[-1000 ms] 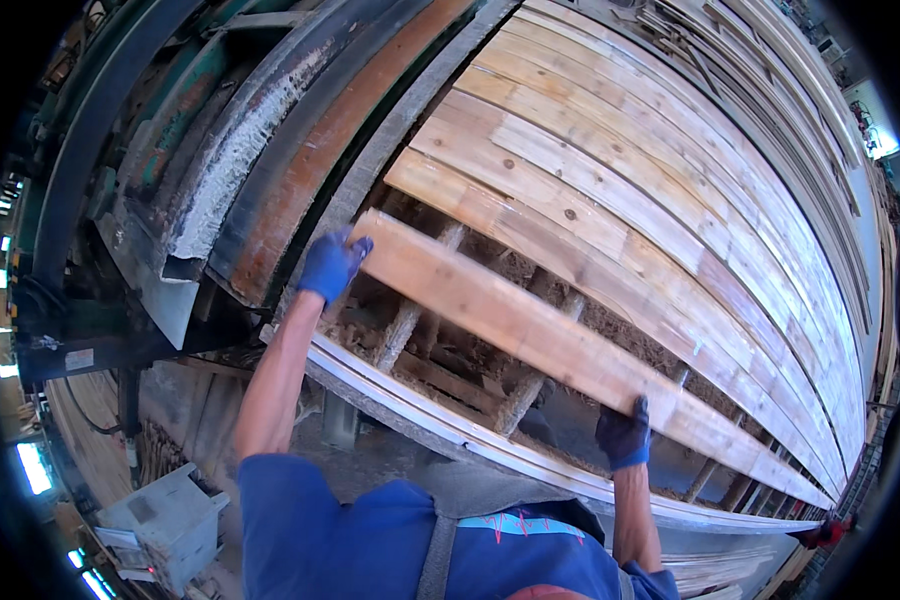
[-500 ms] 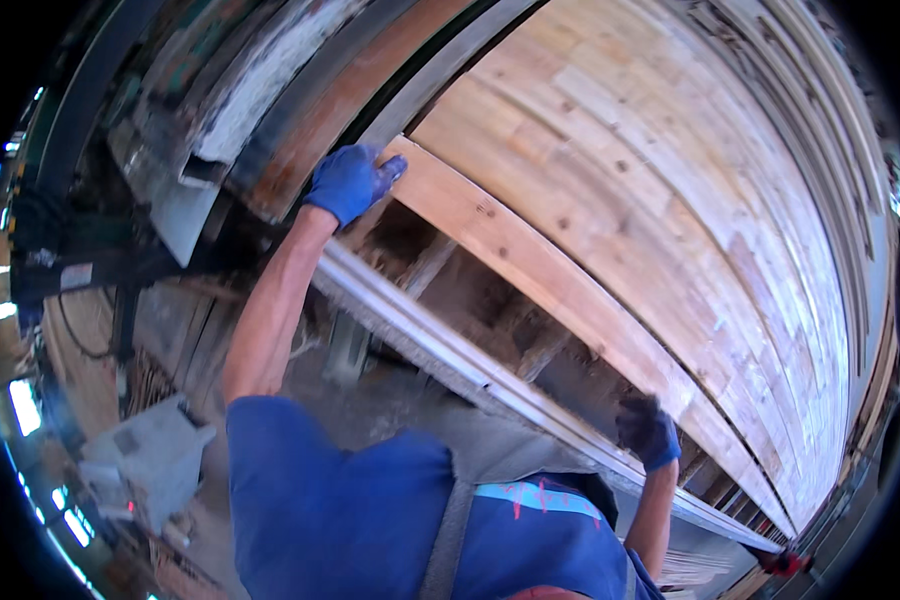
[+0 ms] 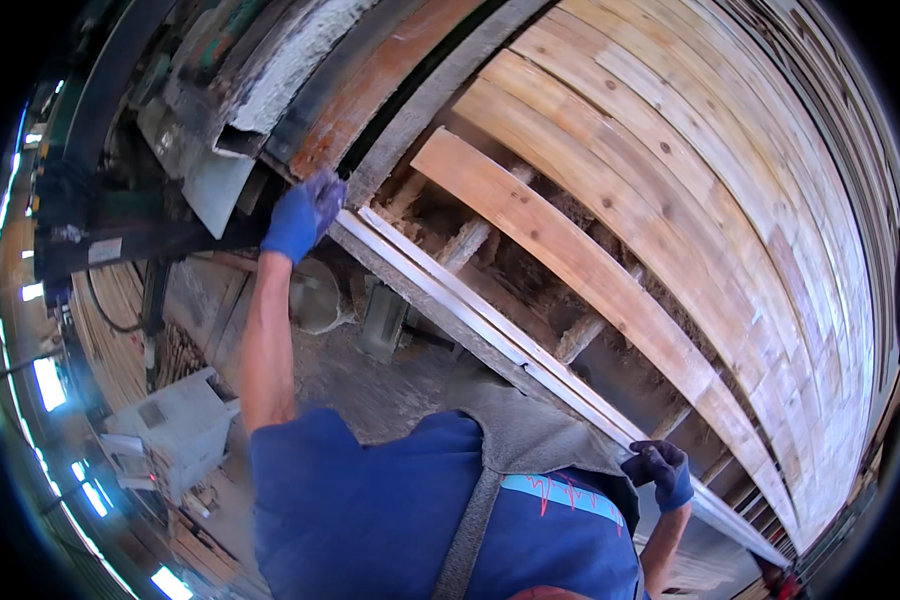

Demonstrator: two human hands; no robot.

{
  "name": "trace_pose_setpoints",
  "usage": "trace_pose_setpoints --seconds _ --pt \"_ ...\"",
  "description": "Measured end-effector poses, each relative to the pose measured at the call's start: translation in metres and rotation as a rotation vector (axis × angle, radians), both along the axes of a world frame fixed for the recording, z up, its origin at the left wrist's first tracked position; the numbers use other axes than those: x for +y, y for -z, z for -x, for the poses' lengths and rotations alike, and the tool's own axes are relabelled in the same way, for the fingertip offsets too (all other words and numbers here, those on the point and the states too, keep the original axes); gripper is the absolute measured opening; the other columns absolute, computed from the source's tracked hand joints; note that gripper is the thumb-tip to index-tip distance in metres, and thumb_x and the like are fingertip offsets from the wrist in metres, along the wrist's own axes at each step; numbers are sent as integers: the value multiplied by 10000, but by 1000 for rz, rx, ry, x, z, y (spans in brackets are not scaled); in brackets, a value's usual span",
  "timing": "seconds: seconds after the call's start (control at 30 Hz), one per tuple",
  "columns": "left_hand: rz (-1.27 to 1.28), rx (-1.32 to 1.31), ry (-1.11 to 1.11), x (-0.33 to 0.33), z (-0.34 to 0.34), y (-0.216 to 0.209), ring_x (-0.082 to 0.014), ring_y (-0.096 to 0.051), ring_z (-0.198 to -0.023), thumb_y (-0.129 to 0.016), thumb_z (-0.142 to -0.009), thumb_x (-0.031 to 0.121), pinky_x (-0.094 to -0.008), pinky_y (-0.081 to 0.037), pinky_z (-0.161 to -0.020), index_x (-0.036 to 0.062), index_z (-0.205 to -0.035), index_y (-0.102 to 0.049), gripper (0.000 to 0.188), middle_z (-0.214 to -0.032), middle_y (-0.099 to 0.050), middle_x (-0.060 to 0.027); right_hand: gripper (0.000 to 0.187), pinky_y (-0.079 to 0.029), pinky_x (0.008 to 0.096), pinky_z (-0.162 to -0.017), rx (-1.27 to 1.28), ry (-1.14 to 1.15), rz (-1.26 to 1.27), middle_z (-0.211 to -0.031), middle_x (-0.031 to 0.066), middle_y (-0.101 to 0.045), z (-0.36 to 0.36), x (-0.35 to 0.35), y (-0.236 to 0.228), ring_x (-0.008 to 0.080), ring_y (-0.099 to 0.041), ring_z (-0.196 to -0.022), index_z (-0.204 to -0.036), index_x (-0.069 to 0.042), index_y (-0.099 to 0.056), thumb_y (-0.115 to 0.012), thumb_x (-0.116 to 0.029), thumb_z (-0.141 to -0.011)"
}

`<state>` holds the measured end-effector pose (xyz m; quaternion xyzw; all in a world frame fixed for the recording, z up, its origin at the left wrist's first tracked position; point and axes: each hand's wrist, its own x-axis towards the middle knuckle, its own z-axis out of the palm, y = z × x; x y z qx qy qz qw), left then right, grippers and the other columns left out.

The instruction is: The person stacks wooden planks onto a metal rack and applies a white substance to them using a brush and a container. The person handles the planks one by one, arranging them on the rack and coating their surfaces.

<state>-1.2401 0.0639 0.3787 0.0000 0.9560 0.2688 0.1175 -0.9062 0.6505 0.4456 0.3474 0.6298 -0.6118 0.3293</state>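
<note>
A long pale plank (image 3: 570, 250) lies across slats, with a gap between it and the wide panel of joined boards (image 3: 670, 200) beyond. My left hand (image 3: 303, 218), in a blue glove, is at the left end of the pale metal rail (image 3: 450, 285), off the plank; its fingers are partly spread and slightly blurred. Beside the rail's right part, my right hand (image 3: 662, 473) has loosely bent, dark-stained gloved fingers. Nothing shows in either hand; whether the right fingers touch the rail is unclear.
Dusty slats (image 3: 580, 338) and debris show beneath the plank. At upper left are rusty beams (image 3: 385, 75) and a light metal plate (image 3: 210, 190). A grey box-like machine (image 3: 180, 430) stands lower left, and a round bucket (image 3: 317, 297) sits below the rail's left end.
My left hand has let go of the plank's end and moved back toward the rail. My right hand has also drawn back from the plank. The plank now lies apart from the panel.
</note>
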Motion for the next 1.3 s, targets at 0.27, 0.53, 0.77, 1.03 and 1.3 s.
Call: trace_pose_setpoints --seconds 0.27,0.53,0.77,1.03,1.3 --pt "-521 -103 -100 2 -28 74 -177 -576 -1089 -467 -927 -2 -290 -451 -951 -33 -1370 -464 445 -1233 -609 -123 390 -554 273 -604 -295 125 156 -876 131 -724 -98 22 22 177 -698 -713 -1091 -25 -675 -548 -370 -960" --pt "-89 73 296 29 -5 85 -206 -571 -1116 -496 -989 98 -311 -435 -1009 -90 -1298 -497 362 -1277 -576 -149 398 -555 263 -588 -120 416 187 -895 153 -719 -129 40 26 200 -706 -722 -1115 -7 -644 -579 -355 -935" --pt "-515 -93 87 43 34 95 -252 -530 -1189 -472 -999 100 -347 -404 -1062 -87 -1329 -459 379 -1344 -514 -184 332 -524 258 -535 -131 828 -19 -953 116 -717 -102 37 51 190 -702 -723 -1148 -59 -637 -534 -314 -960" --pt "28 60 492 -16 69 123 -304 -486 -1253 -421 -1022 192 -398 -363 -1094 -84 -1326 -482 416 -1369 -491 -218 222 -575 389 -589 199 974 -106 -951 211 -680 -96 22 128 327 -692 -739 -1020 55 -594 -509 -139 -952" --pt "6 625 1041 -56 109 166 -361 -492 -1243 -369 -1034 291 -460 -369 -1082 -98 -1322 -476 495 -1342 -503 -256 175 -568 351 -542 195 1312 -142 -901 158 -683 -68 25 145 244 -690 -699 -1022 -10 -583 -568 -161 -935"
